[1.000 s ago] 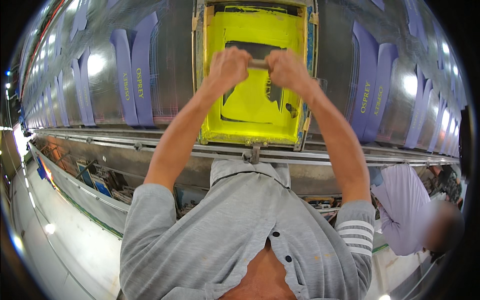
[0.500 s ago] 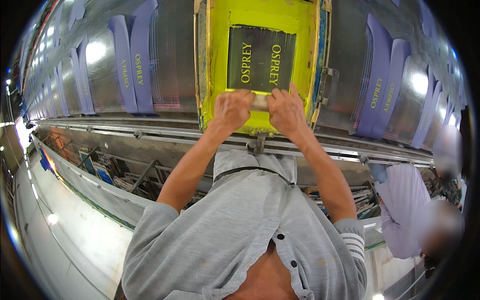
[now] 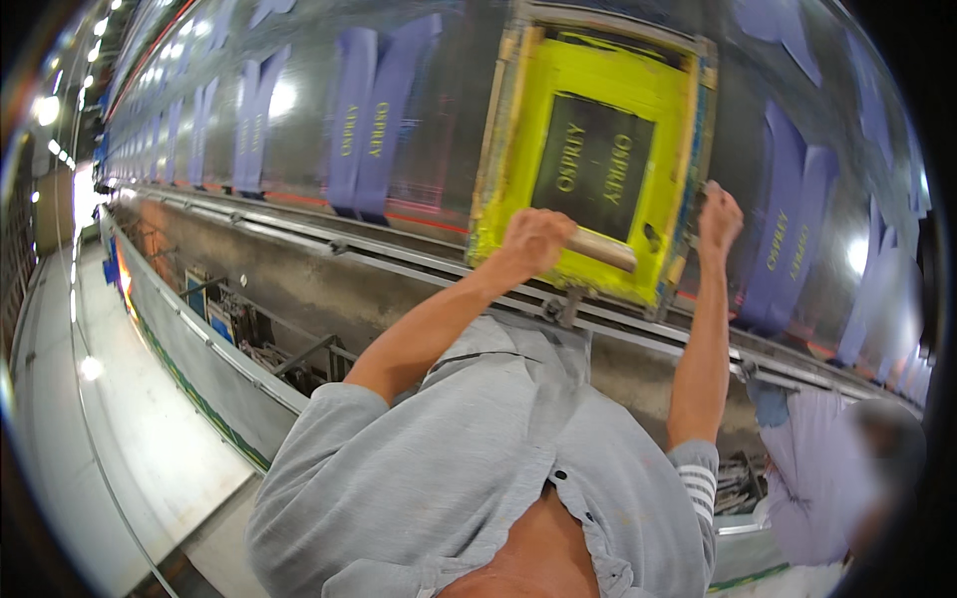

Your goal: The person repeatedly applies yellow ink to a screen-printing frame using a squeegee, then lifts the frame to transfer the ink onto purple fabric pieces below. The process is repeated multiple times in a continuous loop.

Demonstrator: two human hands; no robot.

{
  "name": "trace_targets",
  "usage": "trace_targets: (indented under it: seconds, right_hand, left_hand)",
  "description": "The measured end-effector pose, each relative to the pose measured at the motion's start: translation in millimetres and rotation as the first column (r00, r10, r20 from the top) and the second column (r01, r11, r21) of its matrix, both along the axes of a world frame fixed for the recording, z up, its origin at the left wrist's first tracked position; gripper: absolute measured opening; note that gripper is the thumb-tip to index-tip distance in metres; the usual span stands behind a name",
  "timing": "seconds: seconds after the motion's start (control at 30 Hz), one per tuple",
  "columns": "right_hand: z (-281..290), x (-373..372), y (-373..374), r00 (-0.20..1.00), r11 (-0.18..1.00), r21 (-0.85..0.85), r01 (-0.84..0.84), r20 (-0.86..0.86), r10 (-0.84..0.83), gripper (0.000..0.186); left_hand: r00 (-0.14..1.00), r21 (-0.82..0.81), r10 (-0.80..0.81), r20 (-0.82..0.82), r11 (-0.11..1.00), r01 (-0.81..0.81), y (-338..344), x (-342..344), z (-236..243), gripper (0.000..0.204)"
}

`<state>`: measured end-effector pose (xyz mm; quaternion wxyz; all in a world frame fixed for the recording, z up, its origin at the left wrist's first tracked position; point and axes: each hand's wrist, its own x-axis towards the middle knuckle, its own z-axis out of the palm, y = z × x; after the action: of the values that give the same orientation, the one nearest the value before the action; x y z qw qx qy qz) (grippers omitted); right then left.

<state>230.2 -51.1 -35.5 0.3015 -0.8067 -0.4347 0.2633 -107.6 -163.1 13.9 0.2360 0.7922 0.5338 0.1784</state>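
Observation:
A screen-printing frame (image 3: 703, 75) holds bright yellow-green ink (image 3: 608, 65) around a dark rectangle (image 3: 596, 130) with lettering. My left hand (image 3: 535, 239) grips the left end of a squeegee (image 3: 608, 251) lying across the near part of the screen. My right hand (image 3: 720, 212) is off the squeegee, curled closed at a handle on the frame's right side; the handle is mostly hidden by it. Beside the frame, lavender cut pieces (image 3: 354, 120) with yellow lettering lie on a long dark glossy table (image 3: 464, 130).
Lavender pieces (image 3: 783, 219) continue along the table to both sides. A metal rail (image 3: 369, 254) runs along its near edge, above racks of frames (image 3: 204, 309). A co-worker (image 3: 807, 468) in a pale top is at the lower right, beside my right arm.
The squeegee came down the screen toward my body, uncovering the dark lettered area. Then my right hand left it for the frame's right side. The view has turned, shifting the frame rightward.

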Motion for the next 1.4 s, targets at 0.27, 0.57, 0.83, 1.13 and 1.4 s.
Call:
trace_targets:
  seconds: [0.27,0.57,0.83,1.13,1.4]
  right_hand:
    - [30,-142,-21,0.910,0.949,0.120,0.292,-0.341,-0.237,0.037]
    - [-55,-287,-5,0.878,0.970,0.157,0.185,-0.471,-0.091,0.040]
    - [-81,-262,19,0.948,0.984,0.128,0.120,-0.309,-0.076,0.046]
    - [-56,-241,23,0.997,1.000,0.002,0.022,0.072,-0.022,0.050]
    - [12,-214,32,0.831,0.748,0.363,-0.555,0.277,0.482,0.046]
  left_hand:
    - [0.999,-0.076,-0.043,0.021,0.996,0.044,9,-124,-16,0.034]
    - [0.980,-0.121,0.026,-0.197,0.991,-0.051,16,-246,-7,0.039]
    - [0.977,-0.130,0.047,-0.208,0.989,-0.075,6,-238,-30,0.041]
    - [0.991,0.127,0.041,-0.124,0.992,-0.025,14,-205,-41,0.017]
    - [0.952,-0.120,0.058,-0.299,0.988,-0.098,144,-138,-30,0.016]
